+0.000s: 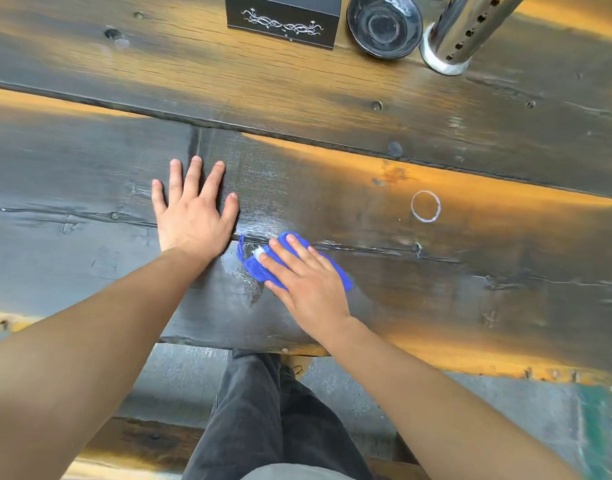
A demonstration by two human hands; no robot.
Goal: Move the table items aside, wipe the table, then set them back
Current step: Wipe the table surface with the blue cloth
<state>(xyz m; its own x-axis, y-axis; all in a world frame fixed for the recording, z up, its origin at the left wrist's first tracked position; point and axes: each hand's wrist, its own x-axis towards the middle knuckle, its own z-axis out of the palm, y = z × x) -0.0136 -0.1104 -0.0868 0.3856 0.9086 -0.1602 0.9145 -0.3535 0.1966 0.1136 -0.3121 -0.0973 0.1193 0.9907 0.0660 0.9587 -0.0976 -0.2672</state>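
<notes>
The right hand [306, 277] lies flat, fingers spread, pressing a blue cloth [259, 266] onto the wooden table [470, 271] in the lower middle of the frame. It pins the cloth under the palm instead of gripping it. The left hand [193, 211], just left of it, is open wide and empty, braced on the boards.

The cloth looks soft, limp and probably damp, since the wood around it shines wet. It will bunch if pushed from one edge, so pressure from a flat palm over its middle suits it best. A small pale patch shows by the fingertips; whether it is a tag or foam is hard to tell.

A white ring mark [425, 206] to the right is not yet wiped. Along the top edge stand a black box [283, 15], a dark bowl [384, 24] and a shiny perforated metal holder [467, 32]. The bowl seems breakable and calls for a hold at its rim.
</notes>
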